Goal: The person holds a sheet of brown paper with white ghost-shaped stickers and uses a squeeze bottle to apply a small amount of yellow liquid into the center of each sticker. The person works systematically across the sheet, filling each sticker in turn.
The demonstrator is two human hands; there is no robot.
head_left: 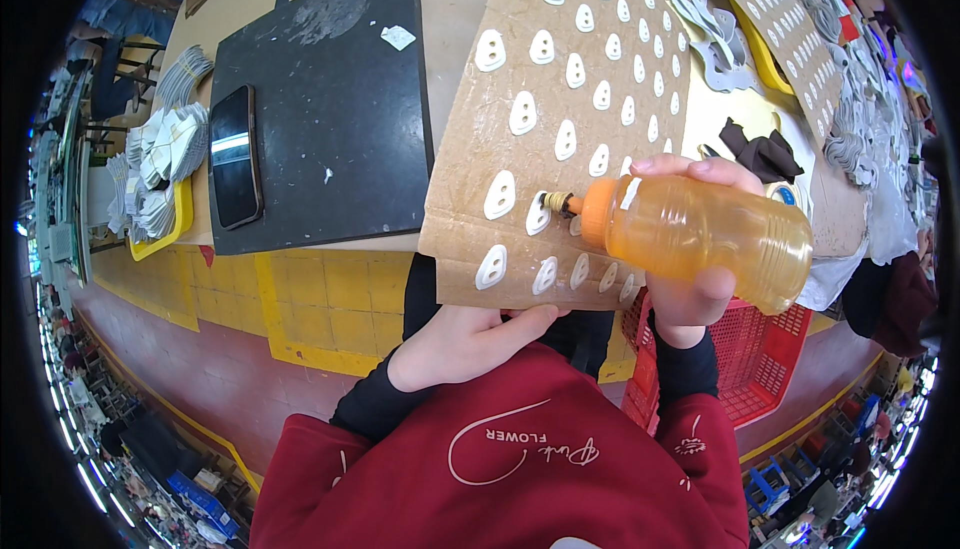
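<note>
My right hand (690, 294) is wrapped round a clear plastic squeeze bottle (715, 234) of amber liquid with an orange cap. The bottle lies tilted nearly level, its narrow tip pointing left. That tip is at a small white oval piece (537, 214) with holes, one of many in rows on a brown cardboard sheet (465, 174). The surface round the pieces looks glossy in places. My left hand (480, 344) holds the near edge of the sheet, thumb along the edge and the other fingers mostly hidden beneath it.
Left of the sheet lies a black board (330, 119) with a phone (235, 154) on it. Yellow trays (183, 214) of stacked pale parts stand beyond. At right are grey cut parts (715, 44), a dark cloth scrap (765, 152) and another dotted sheet (790, 34). A red basket (765, 359) sits below.
</note>
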